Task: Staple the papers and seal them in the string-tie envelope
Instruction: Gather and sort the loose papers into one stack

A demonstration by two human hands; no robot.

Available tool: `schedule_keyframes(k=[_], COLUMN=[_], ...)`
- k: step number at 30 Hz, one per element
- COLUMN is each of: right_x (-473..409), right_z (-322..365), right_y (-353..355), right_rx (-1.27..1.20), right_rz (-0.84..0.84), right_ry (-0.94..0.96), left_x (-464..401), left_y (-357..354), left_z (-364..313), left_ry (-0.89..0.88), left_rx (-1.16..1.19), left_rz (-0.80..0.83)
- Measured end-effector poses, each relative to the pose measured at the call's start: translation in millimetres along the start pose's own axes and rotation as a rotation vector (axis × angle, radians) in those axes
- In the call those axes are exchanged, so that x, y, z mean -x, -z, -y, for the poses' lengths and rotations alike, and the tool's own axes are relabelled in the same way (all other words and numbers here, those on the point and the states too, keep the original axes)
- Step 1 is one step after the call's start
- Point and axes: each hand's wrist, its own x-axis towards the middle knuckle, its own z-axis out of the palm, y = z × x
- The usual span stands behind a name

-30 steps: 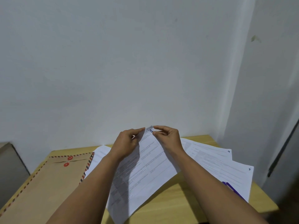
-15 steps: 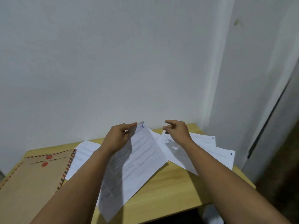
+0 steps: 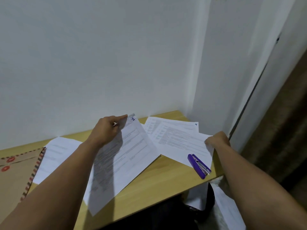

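My left hand (image 3: 107, 129) pinches the top corner of a printed sheet (image 3: 131, 155) marked with a handwritten number, holding it lifted over the wooden table (image 3: 159, 181). My right hand (image 3: 217, 141) grips the right edge of another printed sheet (image 3: 182, 143) lying at the table's right end, on top of a sheet numbered 4 (image 3: 179, 124). A purple stapler (image 3: 199, 166) rests on that right sheet near the table's front edge. The brown string-tie envelope (image 3: 15, 176), with red buttons and a striped border, lies at the far left. One more white sheet (image 3: 53, 156) lies beside it.
A white wall stands right behind the table, and a wall corner and door frame (image 3: 249, 97) close in on the right. Dark objects and white paper or bags (image 3: 229, 206) sit on the floor below the table's right front edge.
My right hand let go of the shared sheet, moved right and took the edge of the rightmost sheet. The view swung right, bringing the stapler into sight.
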Motion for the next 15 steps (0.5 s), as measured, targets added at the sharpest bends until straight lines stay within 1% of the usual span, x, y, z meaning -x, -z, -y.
schedule_keyframes(k=[2,6,11,15], right_x=[4.0,9.1,42.8,69.4], right_z=[4.4,20.3,59.7,91.6], right_y=[-1.8,-5.7,1.5,7.9], right_rx=[-0.081,-0.287,-0.483,-0.630], right_rz=[-0.057,-0.071,-0.086,-0.043], right_ry=[0.033,0.072,0.253,0.430], left_x=[0.3,0.9,1.6,2.6], left_y=[-1.0,0.1,4.5,7.1], left_z=[-1.0,-2.5,-2.5,-2.5], left_ry=[-0.001,0.009,0.018,0.014], left_rx=[-0.007,-0.017,-0.015,-0.013], left_rz=[0.010,0.013,0.003,-0.006])
